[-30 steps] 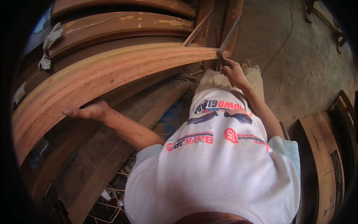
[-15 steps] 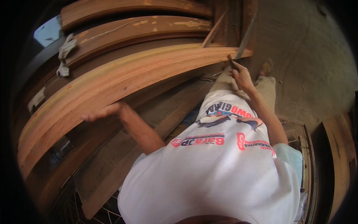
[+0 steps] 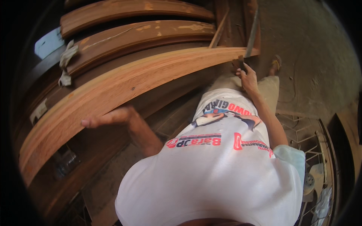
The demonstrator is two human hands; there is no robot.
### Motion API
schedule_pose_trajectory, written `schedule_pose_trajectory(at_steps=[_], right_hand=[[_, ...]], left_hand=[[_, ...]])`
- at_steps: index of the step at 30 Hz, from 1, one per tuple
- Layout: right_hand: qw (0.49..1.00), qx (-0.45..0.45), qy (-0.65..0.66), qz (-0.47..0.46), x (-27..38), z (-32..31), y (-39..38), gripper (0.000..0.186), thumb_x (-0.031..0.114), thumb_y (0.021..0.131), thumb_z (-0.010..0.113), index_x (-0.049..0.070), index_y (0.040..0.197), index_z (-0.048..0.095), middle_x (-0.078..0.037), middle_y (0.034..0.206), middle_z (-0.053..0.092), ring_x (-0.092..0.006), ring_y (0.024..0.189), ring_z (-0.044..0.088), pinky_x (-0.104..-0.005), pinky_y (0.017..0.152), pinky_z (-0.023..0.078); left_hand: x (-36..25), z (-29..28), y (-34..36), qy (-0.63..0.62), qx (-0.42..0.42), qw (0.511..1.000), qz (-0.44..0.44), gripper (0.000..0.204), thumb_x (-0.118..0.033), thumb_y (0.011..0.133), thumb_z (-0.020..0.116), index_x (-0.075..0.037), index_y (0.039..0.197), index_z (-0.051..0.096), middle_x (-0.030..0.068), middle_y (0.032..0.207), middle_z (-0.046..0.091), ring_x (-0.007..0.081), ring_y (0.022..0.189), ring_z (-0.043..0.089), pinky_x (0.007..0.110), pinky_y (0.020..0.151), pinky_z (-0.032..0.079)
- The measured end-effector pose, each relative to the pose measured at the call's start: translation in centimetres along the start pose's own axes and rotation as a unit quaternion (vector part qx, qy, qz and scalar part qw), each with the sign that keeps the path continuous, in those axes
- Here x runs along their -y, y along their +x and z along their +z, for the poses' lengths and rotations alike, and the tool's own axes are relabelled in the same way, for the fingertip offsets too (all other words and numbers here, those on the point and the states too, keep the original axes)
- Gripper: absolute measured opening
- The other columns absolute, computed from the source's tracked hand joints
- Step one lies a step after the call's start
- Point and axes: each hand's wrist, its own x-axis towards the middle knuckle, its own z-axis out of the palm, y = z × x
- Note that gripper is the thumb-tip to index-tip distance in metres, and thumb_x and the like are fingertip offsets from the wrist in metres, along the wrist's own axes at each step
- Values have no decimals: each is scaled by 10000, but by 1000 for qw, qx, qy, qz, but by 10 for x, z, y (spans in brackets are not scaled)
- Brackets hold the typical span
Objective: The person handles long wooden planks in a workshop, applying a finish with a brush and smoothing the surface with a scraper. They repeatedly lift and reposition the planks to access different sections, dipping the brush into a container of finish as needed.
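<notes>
Dim overall; white printed fabric shirt (image 3: 211, 177) bright. Deep shadow beneath long reddish-brown wooden beam (image 3: 124, 82). Fisheye corners black.

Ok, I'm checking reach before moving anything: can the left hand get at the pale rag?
Probably not without stretching: the wooden plank lies between the left hand and the pale rag.

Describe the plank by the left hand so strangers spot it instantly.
Start at the white shirt. Up and left of it, a long plank sweeps across the view, with the left hand at its lower edge. Its orange-tan wood is paler than the dark brown boards beyond it.
</notes>
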Motion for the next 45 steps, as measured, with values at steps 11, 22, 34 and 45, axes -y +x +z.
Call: schedule_pose_trajectory(at_steps=[11,22,34,45], right_hand=[[995,-72,-44,-45,-5,40,-7,478,36,978,492,34,1450,567,-141,1046,732,-195,875,755,-323,837,579],[955,-124,-189,-191,-12,63,-14,534,51,960,540,14,1489,482,-301,1133,669,-446,1022,672,-499,913,530],[957,-23,-245,-156,22,4,-5,530,75,920,564,61,1450,558,-261,1069,670,-432,1038,642,-497,939,502],[948,44,-290,-127,-2,-5,-16,515,75,921,554,50,1436,567,-244,1100,685,-413,1070,652,-491,953,503]], left_hand=[[-6,2,-7,12,44,999,-7,1205,-897,850,420,-79,1642,25,267,1596,171,389,1515,247,531,1229,338],[6,-4,-5,22,37,999,2,1242,-914,812,453,-98,1643,20,305,1570,162,408,1513,235,537,1218,361],[6,0,-3,-13,25,999,15,1229,-901,826,477,-74,1643,78,252,1607,193,363,1505,263,523,1226,347],[6,9,-6,-27,19,999,9,1187,-884,841,481,-111,1653,89,234,1629,172,347,1507,260,509,1231,341]])
